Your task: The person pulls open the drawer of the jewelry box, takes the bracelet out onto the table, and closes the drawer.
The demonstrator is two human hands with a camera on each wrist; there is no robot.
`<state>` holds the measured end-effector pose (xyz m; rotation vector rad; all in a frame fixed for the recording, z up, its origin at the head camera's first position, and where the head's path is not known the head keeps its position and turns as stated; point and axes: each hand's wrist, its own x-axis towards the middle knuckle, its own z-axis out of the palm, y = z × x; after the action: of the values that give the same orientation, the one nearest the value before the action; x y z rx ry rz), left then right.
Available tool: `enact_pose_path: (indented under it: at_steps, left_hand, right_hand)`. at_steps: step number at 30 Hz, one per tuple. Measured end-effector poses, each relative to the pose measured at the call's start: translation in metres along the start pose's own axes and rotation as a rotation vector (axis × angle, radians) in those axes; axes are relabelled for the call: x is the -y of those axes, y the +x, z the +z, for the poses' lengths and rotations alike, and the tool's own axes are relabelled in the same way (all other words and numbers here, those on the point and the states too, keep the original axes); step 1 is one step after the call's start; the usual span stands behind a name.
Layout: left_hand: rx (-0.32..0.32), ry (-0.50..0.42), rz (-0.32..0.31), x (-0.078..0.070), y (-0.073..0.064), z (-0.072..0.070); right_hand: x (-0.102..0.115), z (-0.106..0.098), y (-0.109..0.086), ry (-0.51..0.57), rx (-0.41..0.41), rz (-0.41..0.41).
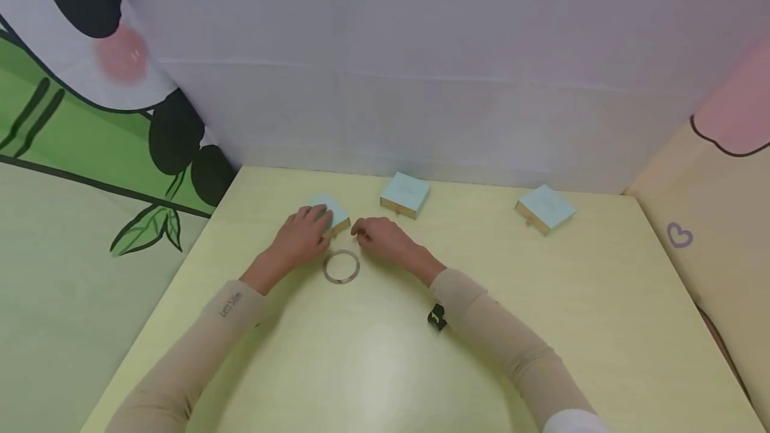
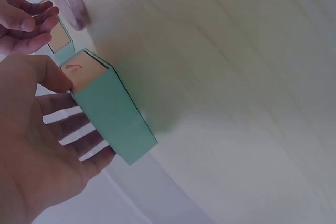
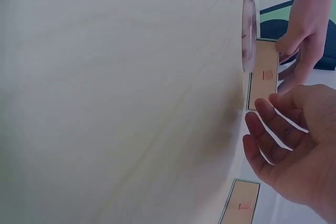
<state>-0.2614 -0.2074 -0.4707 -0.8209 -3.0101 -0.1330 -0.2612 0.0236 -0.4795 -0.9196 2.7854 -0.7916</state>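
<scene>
A small light-blue drawer box [image 1: 338, 216] with a tan front and a little pull tab sits towards the back left of the table. My left hand [image 1: 303, 236] grips it, thumb at the tan front and fingers along the far side, as the left wrist view shows of the box [image 2: 118, 116]. My right hand [image 1: 385, 240] is just right of the box; its fingers, loosely bent, hold nothing in the right wrist view. Between the two forearms, a pale, shiny bangle [image 1: 341, 281] lies on the table in front of the box.
A second blue box [image 1: 405, 192] stands behind my right hand, and a third box [image 1: 546, 207] farther right. The table [image 1: 373, 366] ends at a pale cloth backdrop [image 1: 421, 119]. A small black device [image 1: 437, 317] shows beside the right sleeve.
</scene>
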Motion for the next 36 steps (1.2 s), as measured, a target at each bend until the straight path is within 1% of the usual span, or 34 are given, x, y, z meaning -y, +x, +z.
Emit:
enact_pose_path:
  at_steps: [5,10,14,18,21,26,29,33,36]
  left_hand:
    - [-0.019,-0.021,0.075,0.001,-0.002,-0.001]
    - [-0.039,0.003,0.129,0.0,-0.002,0.003]
    - [-0.085,0.025,0.162,0.004,0.001,0.009]
    - [-0.135,0.017,0.2,0.013,0.007,0.015]
    - [-0.124,-0.03,0.218,0.025,0.013,0.016]
    - [-0.064,-0.13,0.236,0.044,0.022,0.014]
    - [-0.059,-0.15,0.253,0.054,0.025,0.013]
    - [-0.072,-0.164,0.269,0.06,0.028,0.014]
    - [-0.064,-0.164,0.259,0.058,0.028,0.015]
  right_hand:
    - [-0.003,0.001,-0.001,0.002,-0.021,0.018]
    - [-0.007,0.0,-0.003,0.028,-0.015,0.03]
    - [-0.009,0.0,-0.004,0.037,-0.019,0.023]
    - [-0.01,-0.001,-0.004,0.029,-0.032,0.012]
    - [-0.01,-0.001,-0.004,0.025,-0.035,0.011]
    - [-0.01,-0.003,-0.006,0.035,-0.021,0.038]
    - [-0.011,-0.003,-0.007,0.045,-0.013,0.048]
    - [-0.014,-0.002,-0.009,0.045,-0.018,0.05]
    - [-0.018,-0.003,-0.01,0.037,-0.028,0.056]
